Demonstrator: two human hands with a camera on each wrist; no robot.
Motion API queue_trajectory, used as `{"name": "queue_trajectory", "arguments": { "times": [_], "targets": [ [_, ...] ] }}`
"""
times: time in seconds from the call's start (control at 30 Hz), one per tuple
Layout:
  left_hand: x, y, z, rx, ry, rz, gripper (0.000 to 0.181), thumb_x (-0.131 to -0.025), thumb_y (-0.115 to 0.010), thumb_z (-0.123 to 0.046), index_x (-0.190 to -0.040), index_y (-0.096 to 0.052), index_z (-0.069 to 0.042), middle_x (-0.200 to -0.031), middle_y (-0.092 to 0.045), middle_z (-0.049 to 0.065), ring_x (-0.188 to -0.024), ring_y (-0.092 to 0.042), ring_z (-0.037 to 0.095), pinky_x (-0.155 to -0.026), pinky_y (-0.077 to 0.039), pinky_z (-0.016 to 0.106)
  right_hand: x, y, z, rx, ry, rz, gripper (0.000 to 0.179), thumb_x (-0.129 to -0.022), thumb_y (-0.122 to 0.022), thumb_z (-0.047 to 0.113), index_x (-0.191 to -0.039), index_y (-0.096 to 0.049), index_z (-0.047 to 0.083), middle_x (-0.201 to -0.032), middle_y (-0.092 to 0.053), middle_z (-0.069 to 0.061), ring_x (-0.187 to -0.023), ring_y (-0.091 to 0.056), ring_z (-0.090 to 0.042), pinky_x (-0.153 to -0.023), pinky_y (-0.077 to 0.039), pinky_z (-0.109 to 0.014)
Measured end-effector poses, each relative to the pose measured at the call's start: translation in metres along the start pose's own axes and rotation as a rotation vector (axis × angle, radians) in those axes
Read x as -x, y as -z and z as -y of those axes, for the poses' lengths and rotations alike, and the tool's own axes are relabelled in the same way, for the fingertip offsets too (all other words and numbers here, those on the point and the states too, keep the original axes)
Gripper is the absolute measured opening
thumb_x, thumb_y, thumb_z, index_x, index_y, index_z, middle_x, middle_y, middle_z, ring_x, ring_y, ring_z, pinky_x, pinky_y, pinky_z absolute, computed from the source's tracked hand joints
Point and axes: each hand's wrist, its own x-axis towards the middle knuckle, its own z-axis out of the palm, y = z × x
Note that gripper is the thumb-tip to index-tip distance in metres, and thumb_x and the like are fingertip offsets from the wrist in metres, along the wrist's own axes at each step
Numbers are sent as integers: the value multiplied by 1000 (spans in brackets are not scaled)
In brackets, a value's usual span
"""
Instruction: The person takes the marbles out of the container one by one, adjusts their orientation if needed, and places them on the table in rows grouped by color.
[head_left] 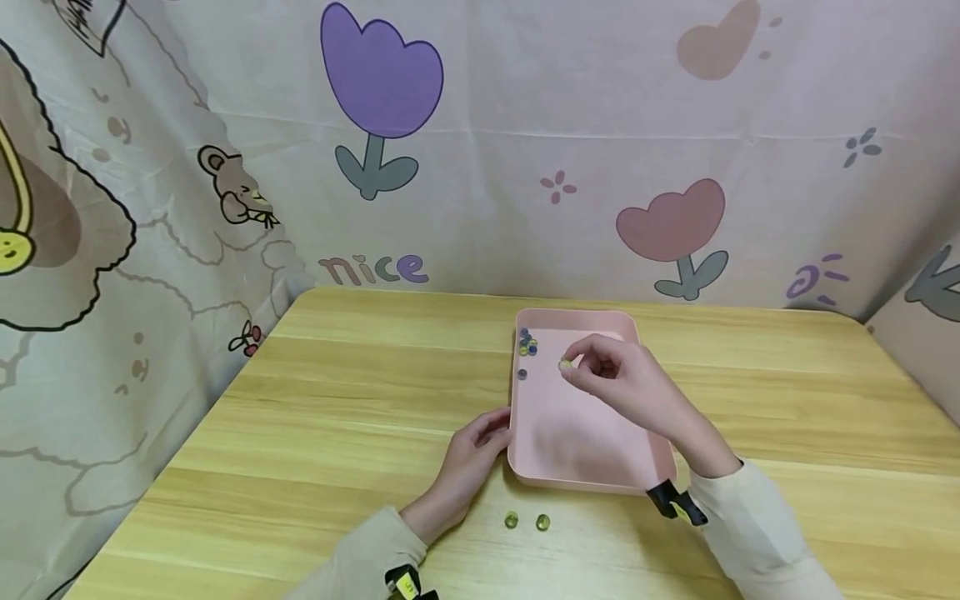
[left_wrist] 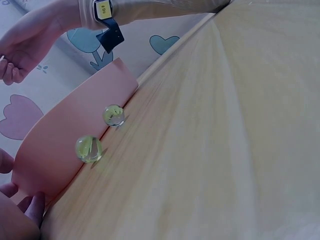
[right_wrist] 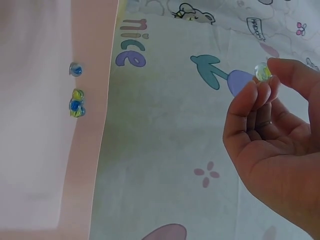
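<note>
My right hand pinches a clear marble with a yellow-green swirl between thumb and fingertips, above the pink tray. Inside the tray, a small cluster of blue and yellow-green marbles lies along the left wall. A single blue marble sits a little nearer, apart from that group. The left hand rests at the tray's left side, its fingertips touching the outer wall near the front corner. On the table before the tray lie two yellow-green marbles, seen large in the left wrist view.
The light wooden table reaches back to a hanging cloth printed with flowers. More printed cloth covers the left side. Both sleeves carry dark straps with yellow tags near the wrists.
</note>
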Motion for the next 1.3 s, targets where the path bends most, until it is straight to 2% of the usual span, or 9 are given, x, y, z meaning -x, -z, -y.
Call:
{"name": "queue_trajectory", "arguments": {
  "times": [0.37, 0.6, 0.9, 1.3],
  "targets": [
    [0, 2, 1, -8, -4, -2, 40, -95, -58, -10, -132, -53, 5, -125, -58, 17, -115, -55, 28, -98, -47, 31, 11, 1, 1, -4, -39, 25, 12, -91, -68, 20, -97, -67, 10, -72, -59, 1, -65, -53, -14, -58, -44, -24],
    [0, 1, 1, -1, -3, -1, 40, -95, -59, -10, -132, -53, 5, -126, -58, 18, -116, -55, 28, -98, -47, 31, 15, -1, 2, -31, -47, 40, 11, -91, -68, 19, -97, -67, 10, -73, -60, -4, -66, -55, -15, -57, -45, -24],
    [0, -1, 2, -1, -5, -3, 40, -95, -58, -9, -132, -53, 6, -126, -58, 18, -117, -55, 29, -98, -47, 31, 24, -6, 4, -103, -59, 66, 12, -90, -68, 17, -98, -66, 8, -73, -59, 0, -65, -54, -14, -57, -45, -24],
    [1, 0, 0, -4, -9, 1, 41, -96, -58, -10, -133, -52, 6, -125, -58, 19, -114, -56, 28, -97, -47, 31, 37, -12, -2, -104, -39, 122, 8, -91, -66, 16, -96, -66, 9, -71, -57, 2, -63, -52, -11, -57, -44, -23]
  ]
}}
